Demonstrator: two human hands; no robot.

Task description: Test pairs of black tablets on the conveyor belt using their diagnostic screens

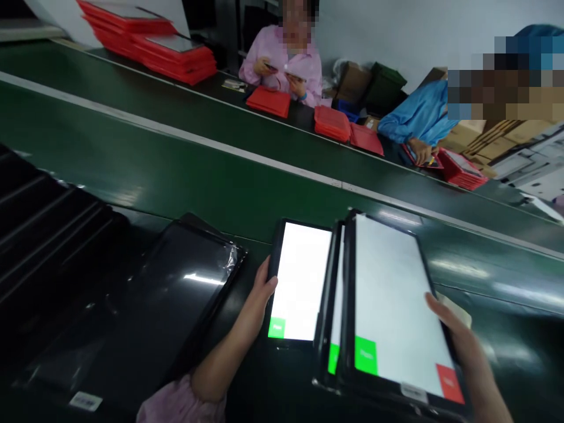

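My left hand (259,296) grips the left edge of a tablet (299,279) with a lit white screen and a green box at its lower left corner. My right hand (458,329) is closed on the right edge of a larger-looking tablet (392,288), its pale screen lit with a green and a red box along the bottom. Between these two, a further lit tablet (338,294) shows only as a narrow strip, mostly covered by the right one. Fingers behind both tablets are hidden. Left of my left hand lies a dark tablet in clear film (176,294).
Dark wrapped slabs (53,223) are stacked at the left. Across the green bench (176,158) sit stacks of red sleeves (150,47). A person in pink (286,64) and one in blue (418,117) handle flat items there. Cardboard boxes (497,141) stand behind.
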